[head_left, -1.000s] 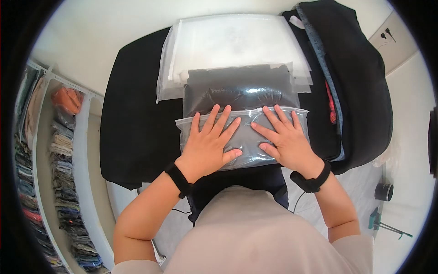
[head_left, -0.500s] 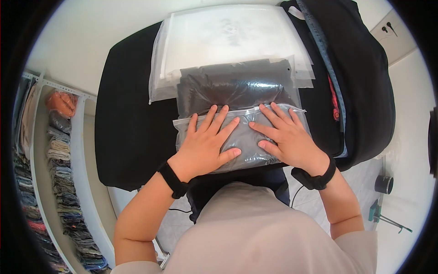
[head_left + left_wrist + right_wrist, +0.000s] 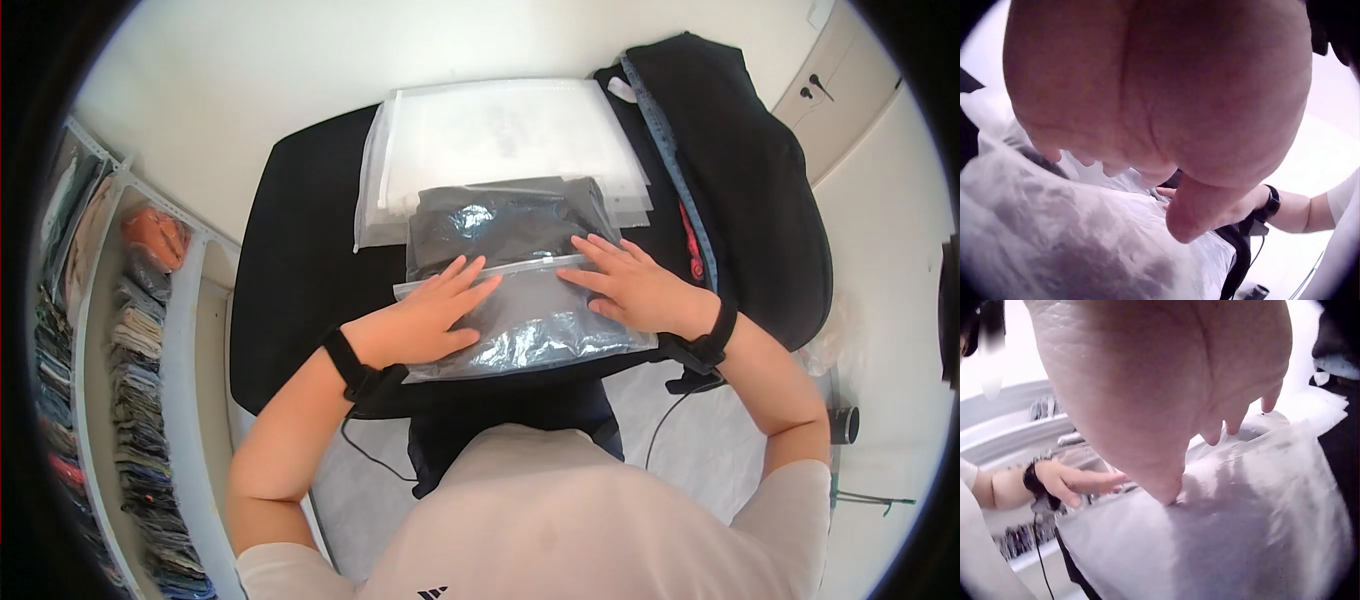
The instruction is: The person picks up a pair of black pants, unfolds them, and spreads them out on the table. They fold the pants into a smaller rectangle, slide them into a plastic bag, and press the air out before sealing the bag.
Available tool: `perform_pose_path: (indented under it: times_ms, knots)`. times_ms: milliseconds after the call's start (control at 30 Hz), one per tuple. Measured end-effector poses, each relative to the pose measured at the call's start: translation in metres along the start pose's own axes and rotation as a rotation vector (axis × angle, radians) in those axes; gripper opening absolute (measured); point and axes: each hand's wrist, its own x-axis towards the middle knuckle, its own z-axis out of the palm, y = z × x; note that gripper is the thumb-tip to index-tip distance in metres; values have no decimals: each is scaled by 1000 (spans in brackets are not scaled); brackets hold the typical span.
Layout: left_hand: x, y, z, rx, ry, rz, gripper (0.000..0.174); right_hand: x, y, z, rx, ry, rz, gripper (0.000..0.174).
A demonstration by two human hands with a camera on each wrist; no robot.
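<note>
A clear zip bag lies near the front edge of the black-covered table, with a dark folded fabric item inside its far part. The white zip strip runs across between the two hands. Over the bag's left side is my left hand, fingers spread and pointing inward. My right hand lies over the right side, fingers extended, fingertips by the zip strip. From the left wrist view, the palm hangs close over the crinkled plastic. In the right wrist view the thumb is right at the bag's surface.
Behind the bag lies a stack of flat, clear-and-white zip bags. Black fabric with a blue denim edge and a red item are at the right. Shelves with folded, bagged clothes stand at the left.
Both hands have drawn apart toward the bag's sides, their fingers now angled inward. More of the bag's near part shows. The head view has shifted, so the table sits lower in frame.
</note>
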Motion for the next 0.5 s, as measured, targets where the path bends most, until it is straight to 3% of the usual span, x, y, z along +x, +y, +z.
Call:
perform_pose_path:
  times_ms: [100, 200, 267, 367, 500]
  knots:
    - [0, 5, -15, 209, -30, 11, 70, 11, 12, -12, -135, 38, -97, 63]
    - [18, -15, -17, 603, 83, 99, 77, 28, 25, -16, -236, 55, -223, 67]
    - [30, -27, -25, 654, 89, 136, 79, 36, 31, -16, -311, 29, -323, 63]
    - [44, -46, -22, 681, 73, 178, 84, 39, 45, -4, -296, 4, -310, 59]
    - [56, -65, -10, 577, 33, 134, 84, 41, 54, 7, -54, -103, -236, 59]
